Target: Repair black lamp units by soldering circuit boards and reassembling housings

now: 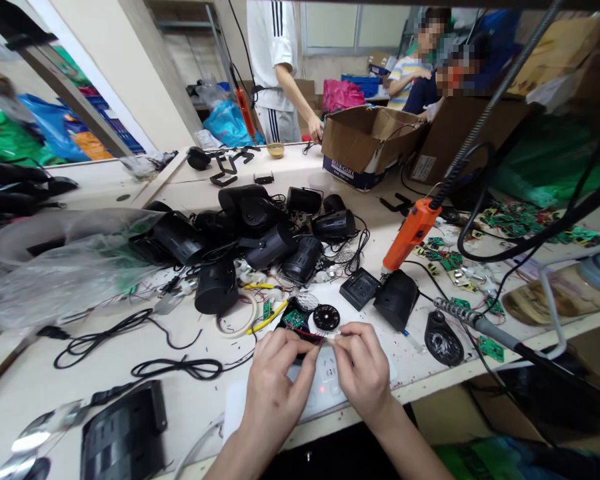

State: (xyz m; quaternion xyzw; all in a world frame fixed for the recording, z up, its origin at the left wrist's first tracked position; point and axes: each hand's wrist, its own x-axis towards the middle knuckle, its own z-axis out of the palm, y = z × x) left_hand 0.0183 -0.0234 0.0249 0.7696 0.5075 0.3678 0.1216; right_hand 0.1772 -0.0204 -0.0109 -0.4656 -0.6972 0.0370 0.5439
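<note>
My left hand [280, 380] is closed in a pinch at the end of thin red wires [307, 334] that run from a small green circuit board [294, 319]. Close beside it, my right hand [363, 367] also pinches, its fingertips almost meeting the left ones; what it holds is too small to make out. The board sits in a black housing [283, 323], partly hidden by my left hand. Just beyond my fingertips lie a round black disc with a ring of marks [327, 317] and a clear ribbed lens [307, 302]. Under my hands is a white device with a lit red light [322, 389].
An orange electric screwdriver [407, 237] hangs at right above a black housing [397, 300]. A soldering iron [480, 323] rests near a black stand [444, 339]. Black lamp housings [265, 247] pile up ahead, and cables [180, 367] lie left. People stand beyond a cardboard box [353, 137].
</note>
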